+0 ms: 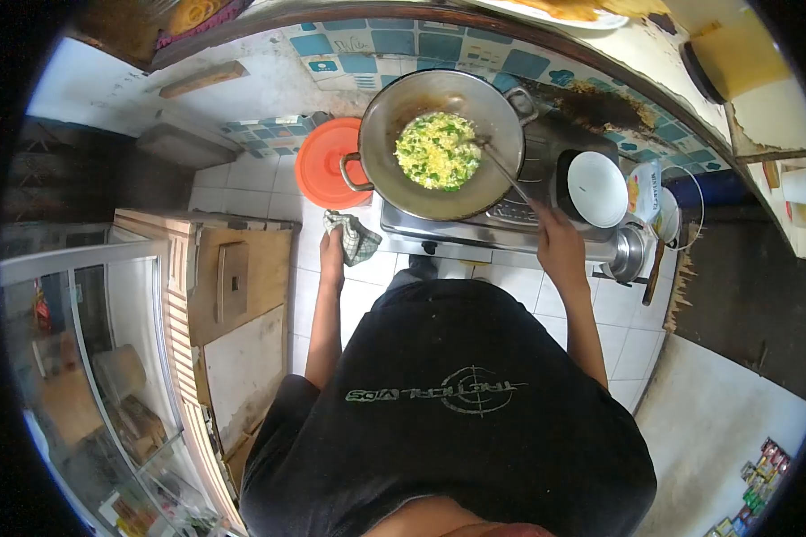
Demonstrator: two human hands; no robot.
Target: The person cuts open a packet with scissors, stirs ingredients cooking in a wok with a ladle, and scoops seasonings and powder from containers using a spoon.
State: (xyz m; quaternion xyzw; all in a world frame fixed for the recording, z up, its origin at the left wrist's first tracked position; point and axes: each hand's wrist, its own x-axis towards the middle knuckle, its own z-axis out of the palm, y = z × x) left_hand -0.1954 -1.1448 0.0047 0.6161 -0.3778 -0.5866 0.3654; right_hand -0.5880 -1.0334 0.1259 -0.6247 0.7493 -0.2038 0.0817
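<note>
A large two-handled wok (390,192) sits on the gas stove (501,224). In it lies a yellow and green chopped mixture (437,152) that looks like egg with greens. My right hand (560,246) is closed around the handle of a long metal spatula (503,170), whose head rests at the right edge of the food and is partly hidden. Left of the stove front, my left hand (331,255) grips a checked cloth (354,238). The cloth hangs below the wok's left handle (354,173), apart from it.
An orange lid or basin (318,166) is left of the wok, partly behind its handle. A white bowl (597,189) stands on the stove's right side, with a metal pot (630,251) beyond it. A wooden cabinet (242,277) is at left; a shelf edge (654,76) runs overhead.
</note>
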